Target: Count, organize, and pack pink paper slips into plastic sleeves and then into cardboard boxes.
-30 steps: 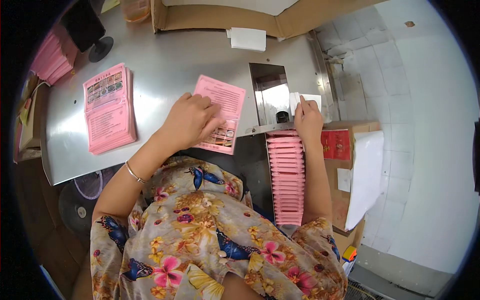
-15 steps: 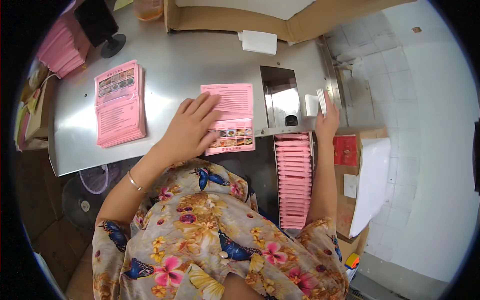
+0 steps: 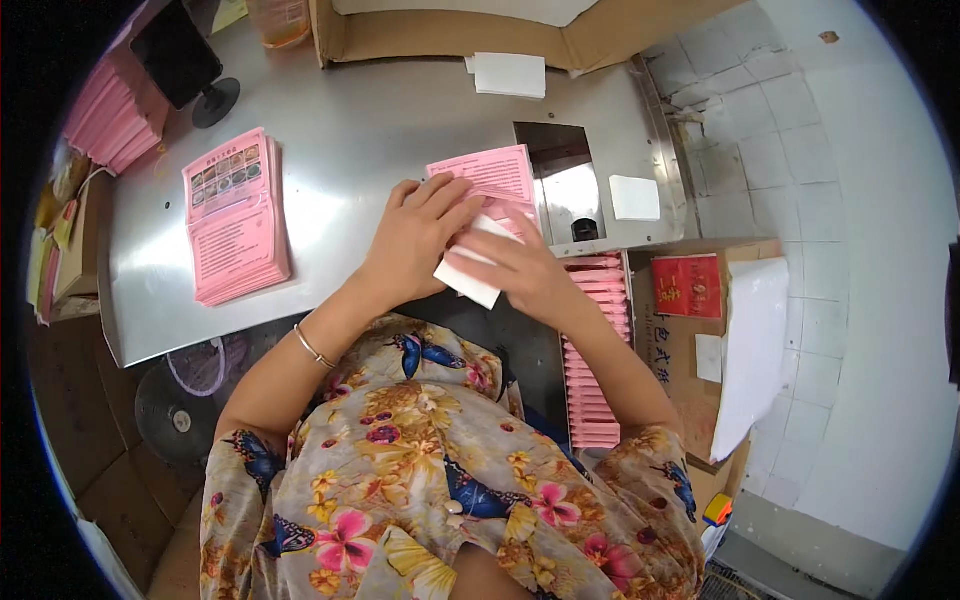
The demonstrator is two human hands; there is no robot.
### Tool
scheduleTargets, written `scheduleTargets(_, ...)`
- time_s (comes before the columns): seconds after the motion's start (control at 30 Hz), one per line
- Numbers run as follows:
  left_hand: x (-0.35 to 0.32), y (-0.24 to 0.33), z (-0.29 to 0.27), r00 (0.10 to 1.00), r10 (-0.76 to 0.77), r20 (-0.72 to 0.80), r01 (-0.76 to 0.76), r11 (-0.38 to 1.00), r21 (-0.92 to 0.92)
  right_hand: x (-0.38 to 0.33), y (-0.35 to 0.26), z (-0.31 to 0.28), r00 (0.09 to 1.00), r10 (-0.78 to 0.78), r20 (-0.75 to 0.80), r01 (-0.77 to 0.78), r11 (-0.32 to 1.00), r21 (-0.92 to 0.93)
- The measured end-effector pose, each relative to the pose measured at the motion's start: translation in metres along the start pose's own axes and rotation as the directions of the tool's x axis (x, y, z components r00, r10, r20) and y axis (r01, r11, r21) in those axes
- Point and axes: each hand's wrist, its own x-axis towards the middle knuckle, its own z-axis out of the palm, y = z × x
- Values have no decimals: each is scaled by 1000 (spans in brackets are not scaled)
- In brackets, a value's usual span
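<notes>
A pink printed sheet [image 3: 487, 168] with a crease across it lies on the metal table, partly covered by both hands. My left hand [image 3: 418, 235] rests flat on its left part, fingers stretched out and lying close to the white paper. A small folded stack of white tissues [image 3: 478, 284] sits slantwise over the sheet's lower half. My right hand [image 3: 535, 280] holds this stack from the right, its fingers over the top and slightly blurred. The sheet's lower pictures are hidden beneath hands and tissues.
A pile of pink sheets [image 3: 235, 225] stands at left, near a black phone-like screen on a stand [image 3: 178, 55]. More white tissues [image 3: 635, 198] lie right of a dark slot [image 3: 565, 190]. Below the table edge, a narrow box holds several pink packets [image 3: 592, 400]; a cardboard carton [image 3: 655, 345] stands beside it.
My right hand has come left from the tissues at the table's right side, bringing a white stack onto the pink sheet. The sheet and my left hand have shifted slightly right.
</notes>
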Motion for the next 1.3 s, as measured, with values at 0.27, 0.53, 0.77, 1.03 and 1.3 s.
scheduleTargets(0.27, -5, 3, -2, 999, -34, -16, 33, 998, -53, -5, 20, 4, 980, 198, -28, -199, 962, -187)
scheduleTargets(0.53, 2, 6, 0, 995, -48, -92, 46, 999, -28, 62, 46, 15, 918, 344, 195, -278, 913, -299)
scheduleTargets(0.77, -10, 0, -8, 975, -121, -189, 78, 972, -221, 8, 73, -13, 682, 720, 125, -644, 673, -363)
scheduleTargets(1.03, -84, -61, -113, 870, -351, -346, 380, 925, 18, -92, 104, -54, 823, 454, -341, -563, 730, -388)
scheduleTargets(1.3, -108, -89, -129, 894, -413, -176, 445, 868, 220, -137, 72, -66, 812, 580, 69, -547, 796, -259)
